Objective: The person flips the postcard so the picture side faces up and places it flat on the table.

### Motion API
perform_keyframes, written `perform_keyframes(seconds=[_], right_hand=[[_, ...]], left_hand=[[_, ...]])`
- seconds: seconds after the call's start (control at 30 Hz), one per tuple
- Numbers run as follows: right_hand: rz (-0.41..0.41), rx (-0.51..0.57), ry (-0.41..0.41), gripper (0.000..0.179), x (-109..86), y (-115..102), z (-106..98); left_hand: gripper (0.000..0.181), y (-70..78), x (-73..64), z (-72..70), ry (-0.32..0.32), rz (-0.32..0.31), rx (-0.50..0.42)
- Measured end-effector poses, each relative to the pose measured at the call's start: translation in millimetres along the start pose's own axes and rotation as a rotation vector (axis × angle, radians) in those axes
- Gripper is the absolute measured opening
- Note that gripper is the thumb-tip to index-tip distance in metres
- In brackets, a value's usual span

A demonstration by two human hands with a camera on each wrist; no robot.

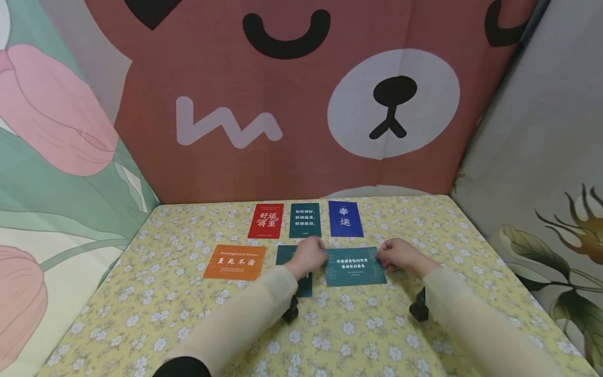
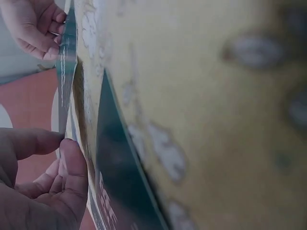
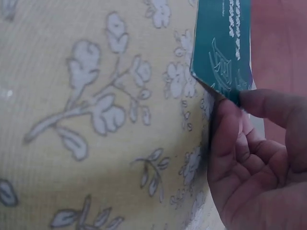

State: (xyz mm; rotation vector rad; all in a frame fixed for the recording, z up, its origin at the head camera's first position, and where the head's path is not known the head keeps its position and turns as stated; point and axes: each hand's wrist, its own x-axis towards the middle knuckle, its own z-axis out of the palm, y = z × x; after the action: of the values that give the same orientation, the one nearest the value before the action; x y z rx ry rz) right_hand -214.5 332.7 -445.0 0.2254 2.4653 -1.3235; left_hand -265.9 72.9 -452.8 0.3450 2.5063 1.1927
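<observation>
Both hands hold a teal card [image 1: 356,267] with white writing, slightly raised off the cloth in the wrist views. My left hand [image 1: 308,256] pinches its left edge between thumb and finger. At the opposite edge, my right hand [image 1: 402,255] grips the card the same way; the right wrist view shows thumb and finger on the teal card [image 3: 223,52]. Beneath my left hand lies a dark green card [image 1: 305,285], partly covered by the hand and sleeve. To its left is an orange card [image 1: 234,263].
A back row holds a red card [image 1: 266,221], a green card [image 1: 305,220] and a blue card [image 1: 346,219]. The table wears a yellow floral cloth [image 1: 188,319]. Behind it hangs a brown bear-print curtain [image 1: 226,173]; printed fabric flanks both sides.
</observation>
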Motion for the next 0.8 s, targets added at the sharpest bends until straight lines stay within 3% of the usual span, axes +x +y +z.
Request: perform_keyframes(seconds=[0.23, 0.47, 0.67, 0.8], right_hand=[[0.066, -0.077, 0.034, 0.025, 3.1, -0.7, 1.5], [0.089, -0.211, 0.053, 0.019, 7.2, -5.0, 1.9], [0.088, -0.307, 0.066, 0.019, 10.1, -9.1, 2.1], [0.056, -0.305, 0.061, 0.019, 8.9, -5.8, 2.8]], left_hand=[[0.010, 2.9, 1.7, 1.1, -0.046, -0.012, 0.128], [0.023, 3.4, -1.4, -1.5, -0.082, -0.033, 0.155], [0.023, 2.5, -3.2, -2.4, -0.114, 0.025, 0.195], [0.026, 2.3, -3.5, -1.0, -0.137, 0.051, 0.217]])
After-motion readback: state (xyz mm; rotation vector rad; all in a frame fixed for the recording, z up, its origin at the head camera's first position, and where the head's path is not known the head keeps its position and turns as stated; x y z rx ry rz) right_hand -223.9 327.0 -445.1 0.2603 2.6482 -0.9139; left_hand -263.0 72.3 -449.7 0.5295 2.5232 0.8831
